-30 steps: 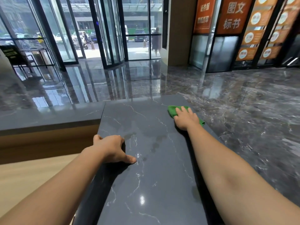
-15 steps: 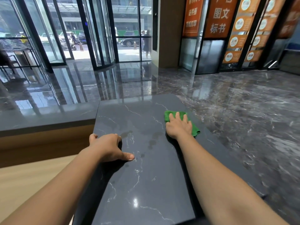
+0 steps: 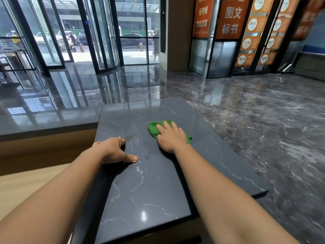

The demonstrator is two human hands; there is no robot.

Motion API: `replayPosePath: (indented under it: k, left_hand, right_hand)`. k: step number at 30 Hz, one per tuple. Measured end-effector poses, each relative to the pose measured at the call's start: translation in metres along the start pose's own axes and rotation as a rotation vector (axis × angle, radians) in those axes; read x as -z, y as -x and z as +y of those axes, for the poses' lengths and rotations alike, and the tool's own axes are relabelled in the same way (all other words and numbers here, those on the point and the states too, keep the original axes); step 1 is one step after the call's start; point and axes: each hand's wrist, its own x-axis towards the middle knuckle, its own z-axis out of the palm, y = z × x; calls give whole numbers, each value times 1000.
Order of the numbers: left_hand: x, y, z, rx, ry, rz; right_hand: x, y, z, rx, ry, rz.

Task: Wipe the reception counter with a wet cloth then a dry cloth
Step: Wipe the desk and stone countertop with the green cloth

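"Grey veined stone, the reception counter [image 3: 140,191]: what lay nearest on it?"

"The left hand [image 3: 112,150], resting by the counter's left edge. Its thumb was stretched out on the stone, its fingers were loosely bent, and it held nothing."

"And the task's cloth?"

"The green cloth [image 3: 153,128] lay further off, right of the left hand, about mid-counter. The right hand [image 3: 171,138] pressed it flat with straight, spread fingers. The cloth showed mostly beyond and left of those fingers, with one corner at the right of the wrist."

"Which way should the next stroke run?"

"The counter's long axis ran near to far. In my judgement unwiped stone lay both far and near of the cloth, and the right hand alone was placed to move it. Whether the cloth was wet could not be told, though a faint damp patch [image 3: 130,137] sat between the hands."

"Containers?"

"None was seen. Beyond lay the marble floor [image 3: 255,120] and the glass doors [image 3: 105,41]."
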Motion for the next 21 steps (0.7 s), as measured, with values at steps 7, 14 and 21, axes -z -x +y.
replayPosePath:
  k: [7, 14, 21]
  left_hand:
    - [1, -6, -4, -3, 49, -37]
    - [2, -4, 2, -20, 14, 9]
    - [4, -3, 6, -5, 22, 2]
  right_hand:
    - [27, 9, 101, -281, -12, 53]
    - [30, 13, 110, -373, 2, 61]
    - [12, 28, 49, -373, 26, 101]
